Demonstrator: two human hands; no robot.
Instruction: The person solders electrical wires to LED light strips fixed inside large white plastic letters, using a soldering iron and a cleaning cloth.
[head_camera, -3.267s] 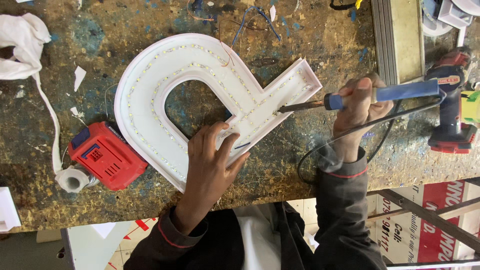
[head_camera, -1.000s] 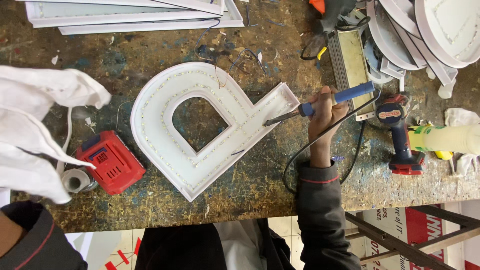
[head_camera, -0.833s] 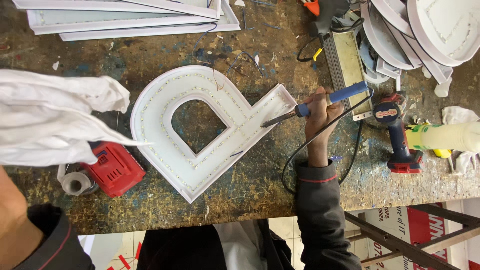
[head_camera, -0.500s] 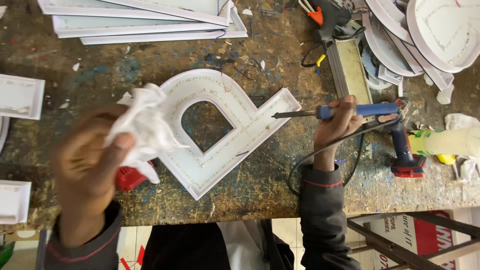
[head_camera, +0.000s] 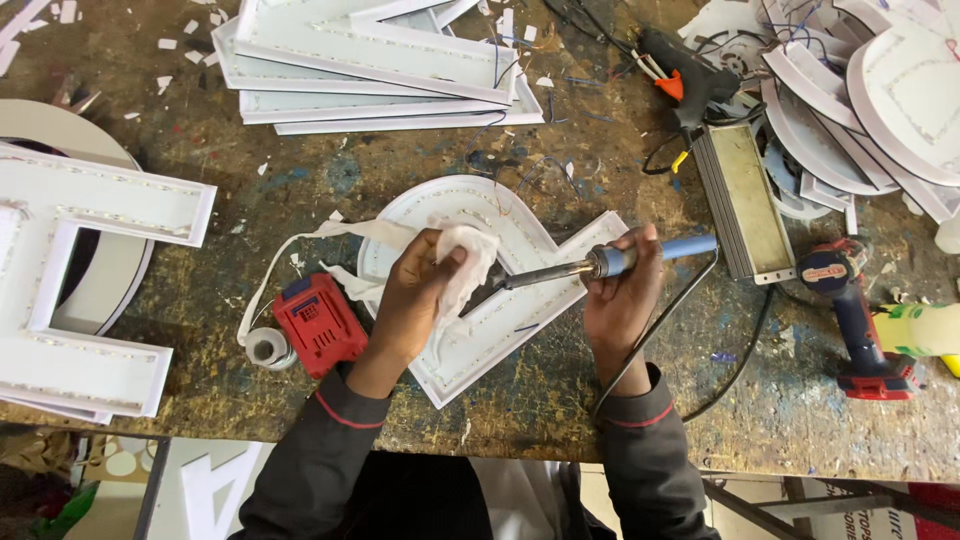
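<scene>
Two hands now meet over the white channel letter at the middle of the bench. We see that the left hand, empty-side and out of frame a second ago, has brought the white cloth down from the left and pinches it closed around the metal tip of the soldering iron. We judge this as wiping the tip, so work on the letter is paused. Our right hand is curled shut around the iron's blue handle. The iron's long axis runs almost level, left to right, tip pointing left into the cloth, handle rising slightly to the far right. Just left of the letter lie a red battery pack and a tape roll; a cordless drill rests well right.
</scene>
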